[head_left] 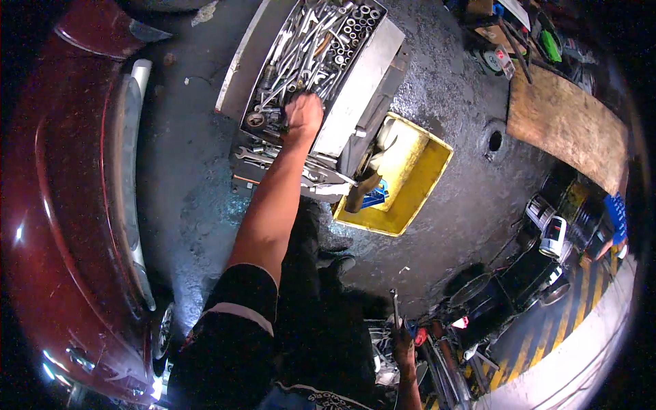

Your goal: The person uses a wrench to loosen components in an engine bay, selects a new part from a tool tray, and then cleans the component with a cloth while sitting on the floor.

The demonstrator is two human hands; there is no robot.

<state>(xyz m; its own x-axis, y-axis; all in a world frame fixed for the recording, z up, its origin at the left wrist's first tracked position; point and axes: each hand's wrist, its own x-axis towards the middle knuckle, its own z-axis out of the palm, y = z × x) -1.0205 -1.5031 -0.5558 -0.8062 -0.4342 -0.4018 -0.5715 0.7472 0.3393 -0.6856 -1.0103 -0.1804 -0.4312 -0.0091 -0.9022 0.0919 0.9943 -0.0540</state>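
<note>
My left hand [304, 115] reaches into a metal toolbox [361, 87] filled with loose tools. Its fingers curl down among the tools, and whatever they grip is hidden. Around it lie several wrenches [304, 51] in a heap, with sockets [352, 31] gathered at the far right of the box. More wrenches [253, 157] rest on the near ledge, beneath my forearm. Low on the right, my right hand [404, 344] is closed round a slim metal wrench [395, 305], whose head points up and away from me.
A yellow plastic bin [427, 181] holding a few items stands right of the toolbox. A dark red car [75, 205] fills the left side. Cardboard [567, 119], cans [552, 236] and dark parts crowd the right, near a person's blue sleeve [616, 217]. Metal bars lie by my right hand.
</note>
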